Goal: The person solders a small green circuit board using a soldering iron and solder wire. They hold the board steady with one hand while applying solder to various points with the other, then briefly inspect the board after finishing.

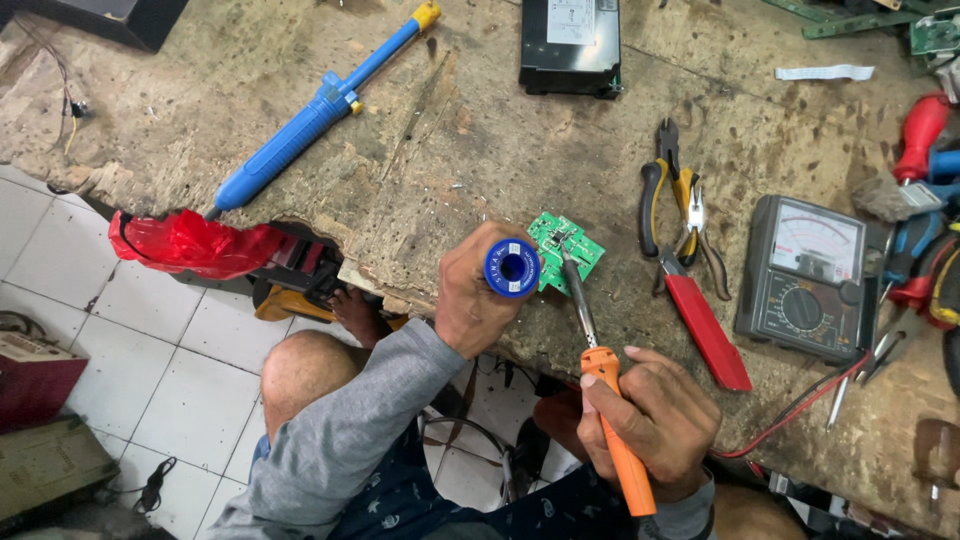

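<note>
Presently soldering: right hand clenched round orange soldering iron, tip resting on small green circuit board. Left hand wrapped round blue solder spool, touching board's left edge. Pliers right of board. Probably next: feed solder steadily at tip, board kept still.

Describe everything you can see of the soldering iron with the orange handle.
The soldering iron has a bright orange handle that looks plastic and a slim grey metal shaft ending in a tip. The right hand holds the handle in a closed grip, pen-like, with the shaft slanting up and away from the person. Its tip rests on the small green circuit board on the worn wooden workbench, beside the blue solder spool in the left hand.
</note>
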